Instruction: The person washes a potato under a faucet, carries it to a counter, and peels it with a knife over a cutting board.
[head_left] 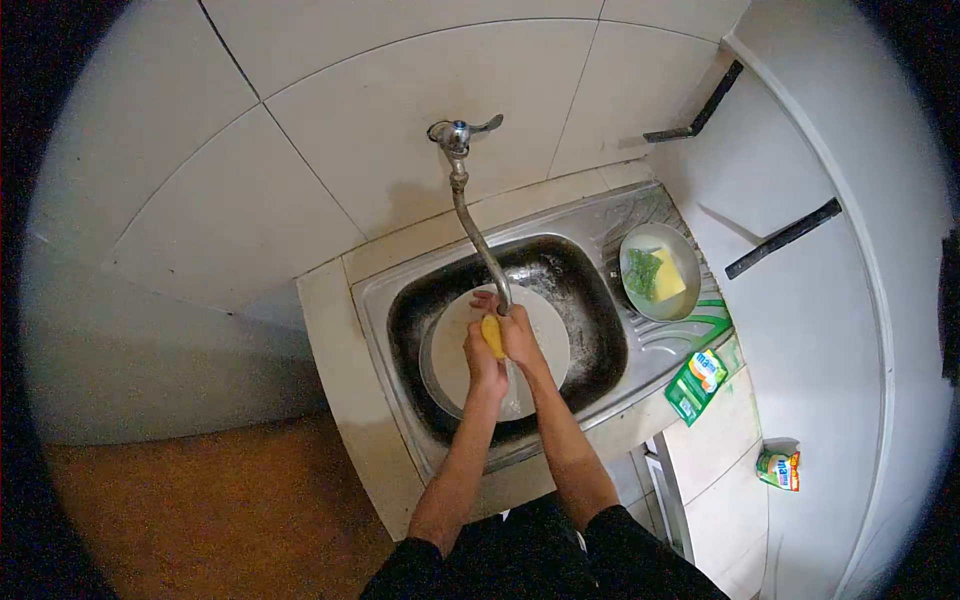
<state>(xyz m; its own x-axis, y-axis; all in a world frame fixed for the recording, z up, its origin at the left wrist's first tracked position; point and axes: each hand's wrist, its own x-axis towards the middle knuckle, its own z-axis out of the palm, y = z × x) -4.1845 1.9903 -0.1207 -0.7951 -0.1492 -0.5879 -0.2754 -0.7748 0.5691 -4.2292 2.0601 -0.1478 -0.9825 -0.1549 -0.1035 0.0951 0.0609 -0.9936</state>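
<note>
Both hands are over the sink [605,350], just below the end of the curved faucet spout [480,245]. My left hand [482,352] is closed along one side of a small yellow object [492,336], with some fingertips showing beyond it. On its other side, my right hand [518,338] closes against it, close to the spout's end. The object's kind cannot be made out, as the fingers cover much of it. Beneath the hands, a large white plate [545,335] lies in the basin, apparently over another round dish [428,372].
A metal bowl [640,238] on the drainboard holds a yellow sponge [668,277] and a green scouring pad [641,270]. One green detergent pouch [696,386] lies at the counter's right; another pouch [778,468] is farther right. Black brackets [785,238] stick out from the right wall.
</note>
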